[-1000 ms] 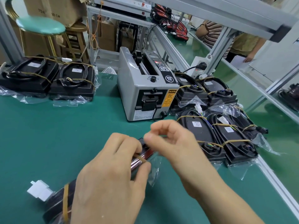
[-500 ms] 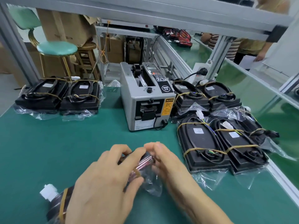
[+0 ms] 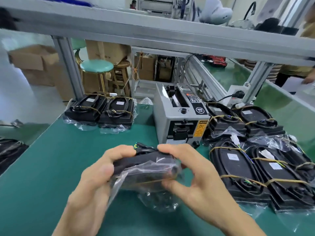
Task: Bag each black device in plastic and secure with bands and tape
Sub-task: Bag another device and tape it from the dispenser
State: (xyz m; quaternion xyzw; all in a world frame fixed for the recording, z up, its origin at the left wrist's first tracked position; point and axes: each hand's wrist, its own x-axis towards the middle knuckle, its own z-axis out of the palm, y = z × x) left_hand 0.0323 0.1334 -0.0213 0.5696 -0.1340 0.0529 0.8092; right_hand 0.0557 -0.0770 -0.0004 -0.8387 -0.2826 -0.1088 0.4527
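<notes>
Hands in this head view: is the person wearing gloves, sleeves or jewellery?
No. Both the left hand and the right hand are bare: no gloves, rings or watch show. The forearms are bare to the frame's bottom edge, so no sleeve is visible. Nails look short and unpainted.

The green table is bare at the left of the frame. The gray tape machine and bagged black devices fill the right.

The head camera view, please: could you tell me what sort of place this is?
Most likely a packing station on a factory assembly line. Batches of bagged, rubber-banded black devices lie on a green bench mat, an automatic tape dispenser stands among them, and cardboard cartons are stacked behind.
</notes>
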